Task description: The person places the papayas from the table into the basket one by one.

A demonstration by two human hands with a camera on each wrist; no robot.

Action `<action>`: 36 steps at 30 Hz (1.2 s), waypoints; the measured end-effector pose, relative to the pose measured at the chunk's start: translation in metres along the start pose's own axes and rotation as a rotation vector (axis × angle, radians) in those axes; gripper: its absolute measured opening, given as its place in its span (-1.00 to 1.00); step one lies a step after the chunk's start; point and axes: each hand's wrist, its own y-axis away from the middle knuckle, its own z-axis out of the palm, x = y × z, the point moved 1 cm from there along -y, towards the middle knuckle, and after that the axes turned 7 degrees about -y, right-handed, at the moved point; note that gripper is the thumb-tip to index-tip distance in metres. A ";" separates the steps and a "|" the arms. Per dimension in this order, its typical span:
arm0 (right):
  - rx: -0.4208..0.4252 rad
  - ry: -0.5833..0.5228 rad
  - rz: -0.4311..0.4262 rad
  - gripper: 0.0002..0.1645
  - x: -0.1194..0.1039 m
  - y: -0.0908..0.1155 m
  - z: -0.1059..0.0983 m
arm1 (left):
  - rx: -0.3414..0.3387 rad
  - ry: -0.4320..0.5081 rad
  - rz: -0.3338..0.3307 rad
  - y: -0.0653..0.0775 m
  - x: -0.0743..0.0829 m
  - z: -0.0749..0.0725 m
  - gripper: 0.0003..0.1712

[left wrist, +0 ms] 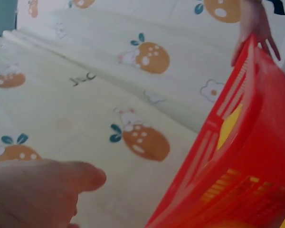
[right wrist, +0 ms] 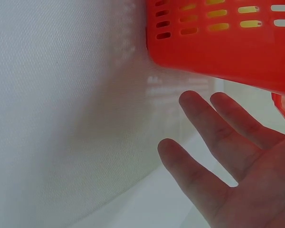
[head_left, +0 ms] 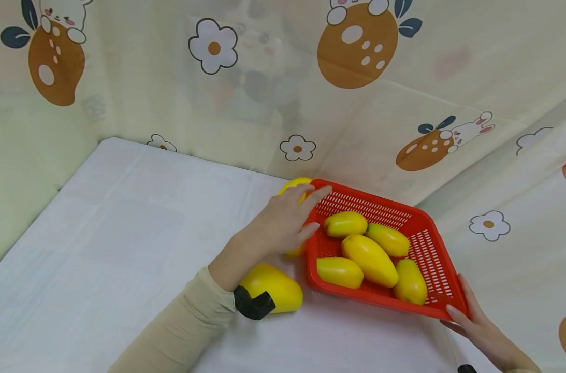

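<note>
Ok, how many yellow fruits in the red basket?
5 visible in the red basket, by the head view: far-left fruit, far-right fruit, centre fruit, near-left fruit, near-right fruit. More could be hidden underneath.

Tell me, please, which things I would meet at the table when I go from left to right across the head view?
Left sleeve → left hand → red basket holding five yellow fruits → right hand.
</note>
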 end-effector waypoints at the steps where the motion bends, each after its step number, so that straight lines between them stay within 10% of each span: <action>1: -0.001 0.002 -0.005 0.01 0.000 0.000 0.000 | 0.007 -0.008 -0.035 0.000 -0.005 -0.001 -0.15; 13: 0.011 0.005 -0.010 0.00 0.002 -0.001 0.000 | -0.155 -0.028 -0.411 0.007 -0.046 0.003 -0.01; 36: 0.012 0.007 -0.016 -0.02 0.005 -0.003 0.000 | -0.646 0.070 -0.421 0.017 -0.065 0.038 -0.28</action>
